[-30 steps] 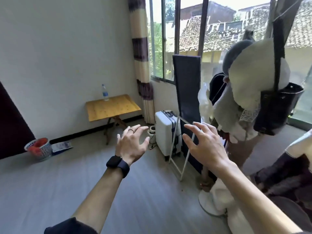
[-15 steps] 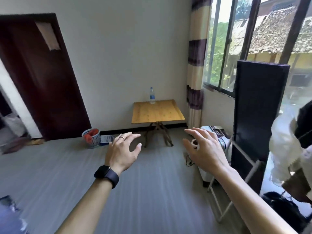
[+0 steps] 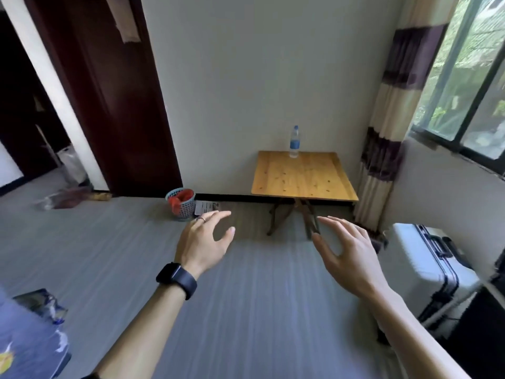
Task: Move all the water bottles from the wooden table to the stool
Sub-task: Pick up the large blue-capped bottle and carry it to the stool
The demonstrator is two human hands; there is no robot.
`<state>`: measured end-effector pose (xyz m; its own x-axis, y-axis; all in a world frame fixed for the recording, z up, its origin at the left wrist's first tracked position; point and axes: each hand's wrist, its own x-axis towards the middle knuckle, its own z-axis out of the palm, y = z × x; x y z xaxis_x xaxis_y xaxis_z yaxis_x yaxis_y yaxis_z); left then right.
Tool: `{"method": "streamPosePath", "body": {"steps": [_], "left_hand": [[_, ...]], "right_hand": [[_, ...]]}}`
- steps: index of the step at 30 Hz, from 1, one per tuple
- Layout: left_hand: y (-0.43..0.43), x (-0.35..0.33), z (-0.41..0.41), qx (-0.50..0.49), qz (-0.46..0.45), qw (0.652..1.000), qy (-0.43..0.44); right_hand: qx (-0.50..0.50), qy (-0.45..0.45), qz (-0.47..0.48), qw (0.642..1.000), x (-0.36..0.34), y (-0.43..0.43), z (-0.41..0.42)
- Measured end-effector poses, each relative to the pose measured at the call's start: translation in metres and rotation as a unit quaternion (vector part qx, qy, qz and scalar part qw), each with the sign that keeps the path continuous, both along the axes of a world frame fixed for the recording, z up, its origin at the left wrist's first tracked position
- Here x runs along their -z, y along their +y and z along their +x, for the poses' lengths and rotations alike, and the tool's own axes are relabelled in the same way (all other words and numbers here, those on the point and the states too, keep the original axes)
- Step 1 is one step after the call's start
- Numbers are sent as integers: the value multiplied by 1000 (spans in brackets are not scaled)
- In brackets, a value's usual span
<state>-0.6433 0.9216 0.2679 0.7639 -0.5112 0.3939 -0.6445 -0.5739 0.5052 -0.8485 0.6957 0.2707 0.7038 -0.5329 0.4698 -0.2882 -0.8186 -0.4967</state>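
Grips both wide, empty: your left hand point(image 3: 203, 243), right hand point(image 3: 347, 253) spread over floor point(image 3: 259, 318). Bottle point(image 3: 294, 142) upright at table point(image 3: 303, 179) far edge, well apart. Walk close, wrap bottle mid-body, lift straight.

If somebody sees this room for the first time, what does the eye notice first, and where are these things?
First come the two bare hands held out in the foreground, the left hand with a dark watch on its wrist and the right hand beside it, both open and holding nothing. Beyond them a single water bottle stands upright at the back edge of the wooden table against the far wall. A white suitcase stands at the right under the window.
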Motion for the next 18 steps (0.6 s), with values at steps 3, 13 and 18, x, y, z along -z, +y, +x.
{"method": "streamPosePath", "body": {"steps": [3,13,18], "left_hand": [[-23,12,51,-10,9,1000,11],[-135,15,269,-60,30,998,-1],[-157,30,367,-91,9,995,32]], "right_hand": [[-9,2,8,1000,9,-29,56],[-47,10,-8,999,4,-168,312],[-80,32,-2,996,2,-207,431]]}}
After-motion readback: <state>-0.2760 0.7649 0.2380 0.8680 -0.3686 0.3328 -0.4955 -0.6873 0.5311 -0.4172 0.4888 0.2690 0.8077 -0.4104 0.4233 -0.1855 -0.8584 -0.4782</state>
